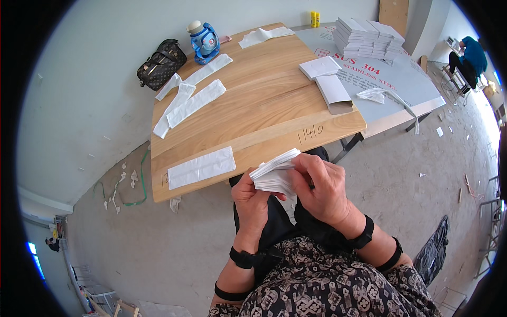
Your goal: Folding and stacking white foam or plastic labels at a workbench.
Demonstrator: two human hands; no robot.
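Above my lap, just off the table's near edge, I hold a thick stack of thin white sheets [274, 178]. My left hand [249, 203] grips the stack's left end, thumb toward me. At the right end, my right hand [323, 189] pinches the sheets between thumb and fingers, and the layers fan apart there. Some fingertips are hidden behind the stack. A flat white paper packet [202, 167] lies on the wooden table [253, 100] to the left of my hands. Farther right, an open white box [334, 94] lies beside a closed white box [320, 67].
Several white strips [196, 103] lie at the table's left, near a brown handbag [161, 64] and a blue bottle [204, 42]. Stacked white boxes [365, 38] stand on the grey side table [388, 79]. Scraps litter the floor; a person [468, 58] sits far right.
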